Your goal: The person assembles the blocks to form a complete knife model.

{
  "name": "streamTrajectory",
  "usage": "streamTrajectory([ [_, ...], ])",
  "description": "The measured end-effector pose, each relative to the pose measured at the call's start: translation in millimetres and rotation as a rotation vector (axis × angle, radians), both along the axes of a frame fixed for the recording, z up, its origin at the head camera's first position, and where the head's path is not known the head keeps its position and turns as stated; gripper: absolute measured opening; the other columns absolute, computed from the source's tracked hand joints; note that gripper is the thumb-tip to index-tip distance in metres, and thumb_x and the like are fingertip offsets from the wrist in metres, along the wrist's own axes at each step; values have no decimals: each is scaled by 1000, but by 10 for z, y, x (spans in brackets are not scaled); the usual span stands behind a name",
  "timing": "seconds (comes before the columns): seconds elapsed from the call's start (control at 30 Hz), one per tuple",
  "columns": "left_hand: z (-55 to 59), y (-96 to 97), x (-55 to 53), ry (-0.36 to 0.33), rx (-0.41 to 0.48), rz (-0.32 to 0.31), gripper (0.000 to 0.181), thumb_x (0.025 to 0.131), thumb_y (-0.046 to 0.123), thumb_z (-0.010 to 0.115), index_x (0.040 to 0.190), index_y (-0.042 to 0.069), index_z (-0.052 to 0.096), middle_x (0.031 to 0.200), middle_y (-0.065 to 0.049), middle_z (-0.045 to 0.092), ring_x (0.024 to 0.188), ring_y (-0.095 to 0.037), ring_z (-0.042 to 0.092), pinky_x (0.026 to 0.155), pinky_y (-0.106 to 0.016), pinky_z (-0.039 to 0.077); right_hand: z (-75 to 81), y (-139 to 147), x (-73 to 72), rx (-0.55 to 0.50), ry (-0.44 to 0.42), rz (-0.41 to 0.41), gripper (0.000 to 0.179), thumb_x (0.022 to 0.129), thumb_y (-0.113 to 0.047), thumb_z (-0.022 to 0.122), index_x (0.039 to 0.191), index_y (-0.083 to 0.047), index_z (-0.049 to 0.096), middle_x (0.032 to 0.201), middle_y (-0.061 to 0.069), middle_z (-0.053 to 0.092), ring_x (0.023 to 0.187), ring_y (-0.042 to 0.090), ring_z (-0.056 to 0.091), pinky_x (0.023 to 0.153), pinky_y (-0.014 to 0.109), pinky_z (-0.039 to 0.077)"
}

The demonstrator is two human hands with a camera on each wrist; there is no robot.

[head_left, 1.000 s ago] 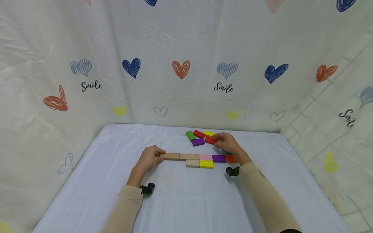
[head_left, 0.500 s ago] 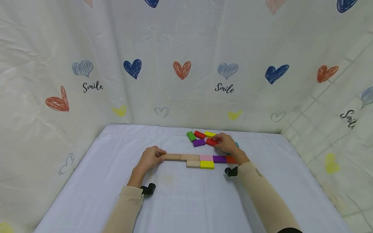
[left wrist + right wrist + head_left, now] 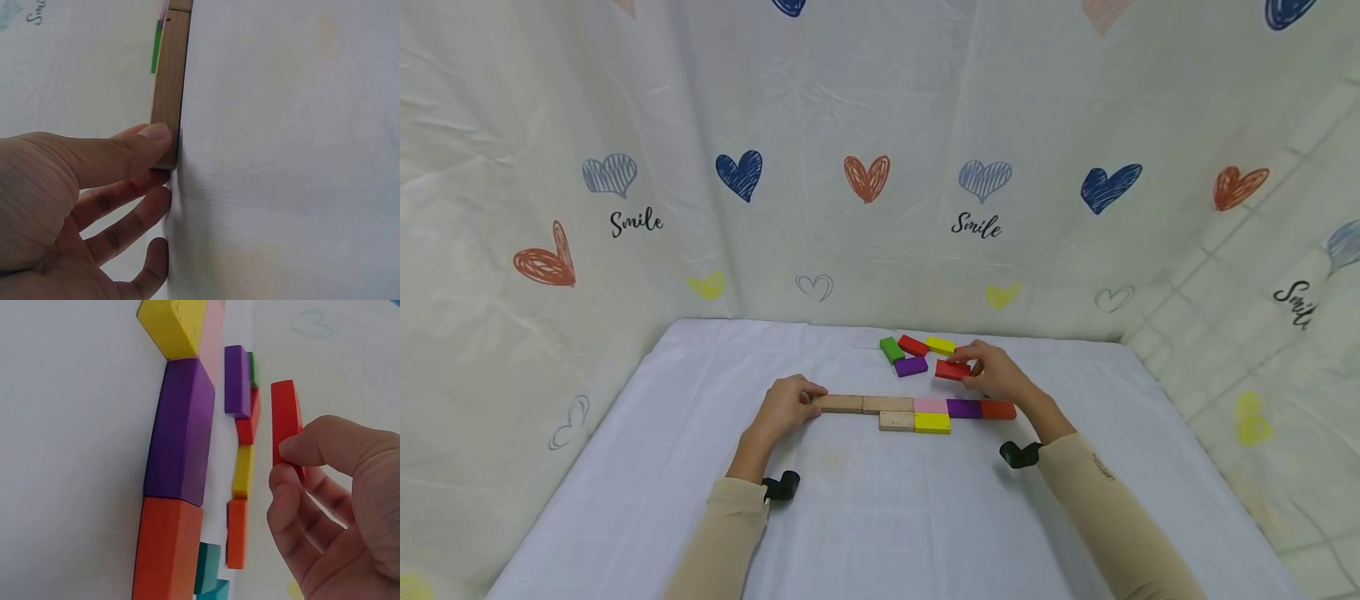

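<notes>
My left hand (image 3: 786,407) pinches the left end of a plain wooden block (image 3: 169,87) between thumb and fingers. That block begins a straight row holding another wooden block (image 3: 887,405), a pink block (image 3: 930,406), a purple block (image 3: 964,408) and an orange block (image 3: 997,409). Against the row's near side lie a shorter wooden block (image 3: 897,421) and a yellow block (image 3: 932,423). Behind the row, my right hand (image 3: 1000,375) holds a red block (image 3: 286,419) between thumb and fingertips, raised off the cloth.
Loose blocks lie at the back: green (image 3: 892,350), red (image 3: 913,345), yellow (image 3: 940,345) and purple (image 3: 912,366). An orange block (image 3: 236,534) and teal blocks (image 3: 207,569) show in the right wrist view. White cloth (image 3: 865,517) covers the table; a printed curtain hangs behind.
My right hand has drawn the red block out of the loose group, rightward and slightly nearer. The row's orange end is now fully in view. My left hand stays in place.
</notes>
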State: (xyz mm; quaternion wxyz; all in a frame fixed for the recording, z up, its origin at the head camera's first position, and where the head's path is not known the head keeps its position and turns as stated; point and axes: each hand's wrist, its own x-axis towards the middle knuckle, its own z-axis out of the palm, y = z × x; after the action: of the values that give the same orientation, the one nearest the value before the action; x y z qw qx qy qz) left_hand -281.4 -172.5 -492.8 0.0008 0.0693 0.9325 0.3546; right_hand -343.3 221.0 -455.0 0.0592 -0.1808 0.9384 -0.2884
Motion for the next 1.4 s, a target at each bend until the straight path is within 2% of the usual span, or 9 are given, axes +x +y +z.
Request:
streamTrajectory([
  [0.1, -1, 3, 0, 1, 1, -3, 30, 83, 4, 82, 112, 12, 80, 101, -4, 70, 85, -16, 61, 69, -29, 48, 52, 35, 107, -16, -13, 24, 41, 90, -7, 73, 130, -18, 70, 122, 8, 61, 93, 23, 58, 74, 30, 57],
  [0.2, -2, 3, 3, 1, 3, -6, 30, 83, 4, 82, 112, 12, 80, 101, -4, 70, 85, -17, 61, 70, -29, 48, 83, 84, 221, -28, -14, 41, 41, 90, -7, 73, 129, -19, 71, 128, 9, 61, 94, 22, 59, 77, 29, 56],
  [0.3, -8, 1, -2, 0, 1, -8, 30, 84, 4, 82, 112, 12, 80, 101, -5, 70, 85, -17, 61, 70, -29, 48, 90, 142, 334, -32, -3, 60, 39, 91, -7, 72, 128, -20, 71, 126, 7, 63, 93, 20, 58, 76, 28, 54],
  [0.47, -21, -2, -7, -8, 9, -7, 29, 84, 5, 82, 112, 12, 80, 101, -4, 70, 85, -17, 60, 70, -29, 48, 33, 240, 510, -34, 29, 90, 38, 90, -7, 72, 125, -18, 72, 112, 4, 63, 88, 19, 55, 72, 25, 51],
  [0.63, -20, -5, -5, 2, 10, -10, 29, 83, 5, 82, 111, 11, 80, 99, -3, 70, 84, -16, 60, 69, -29, 48, -77, 328, 636, -45, 34, 92, 38, 90, -7, 76, 125, -19, 73, 111, 3, 62, 88, 18, 54, 71, 22, 51],
  [0.8, -20, -6, -5, 4, 12, -9, 28, 83, 5, 82, 111, 11, 80, 98, -4, 70, 83, -15, 60, 70, -28, 47, -168, 370, 720, -55, 11, 78, 36, 89, -7, 77, 122, -22, 74, 110, 3, 61, 87, 19, 52, 70, 22, 48],
  [0.93, -19, -8, 0, 7, 14, -9, 28, 83, 4, 82, 110, 11, 80, 98, -4, 70, 83, -16, 60, 69, -29, 47, -220, 365, 754, -53, 1, 79, 36, 89, -8, 77, 122, -22, 74, 111, 3, 60, 90, 18, 53, 72, 22, 51],
  [1.17, -26, -7, -1, -4, 20, -4, 28, 83, 4, 82, 111, 12, 80, 97, -3, 69, 83, -16, 60, 69, -29, 48, -271, 310, 775, -63, -43, 68, 39, 86, -6, 78, 122, -23, 74, 112, 2, 60, 94, 19, 54, 72, 22, 53],
  [1.4, -12, 7, 2, 3, 13, -2, 28, 83, 5, 82, 111, 12, 80, 99, -3, 70, 84, -16, 61, 69, -29, 48, -295, 270, 783, -62, -41, 67, 38, 87, -6, 78, 122, -21, 74, 111, 1, 60, 92, 18, 53, 70, 22, 53],
])
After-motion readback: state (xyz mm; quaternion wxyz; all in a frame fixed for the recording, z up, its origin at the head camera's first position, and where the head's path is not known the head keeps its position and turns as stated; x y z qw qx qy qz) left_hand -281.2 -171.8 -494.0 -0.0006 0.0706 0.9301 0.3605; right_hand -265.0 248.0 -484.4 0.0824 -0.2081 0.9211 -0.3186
